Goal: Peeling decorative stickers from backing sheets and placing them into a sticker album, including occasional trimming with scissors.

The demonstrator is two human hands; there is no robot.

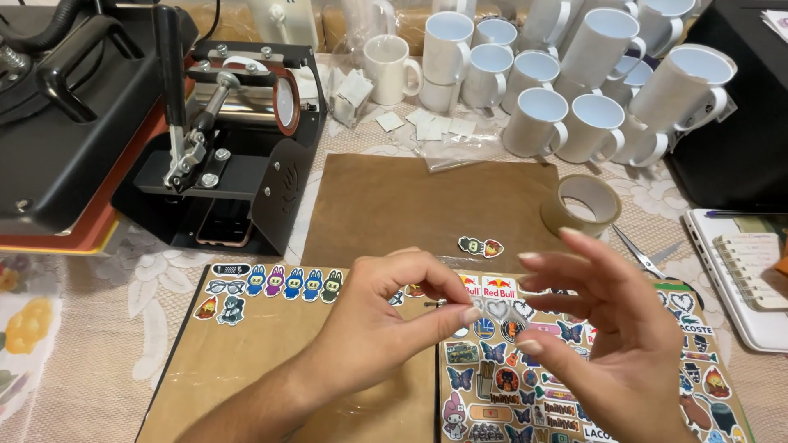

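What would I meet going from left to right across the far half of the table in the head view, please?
Flat heat press → mug press → lone white mug → cluster of white mugs → tape roll → scissors → notebook.
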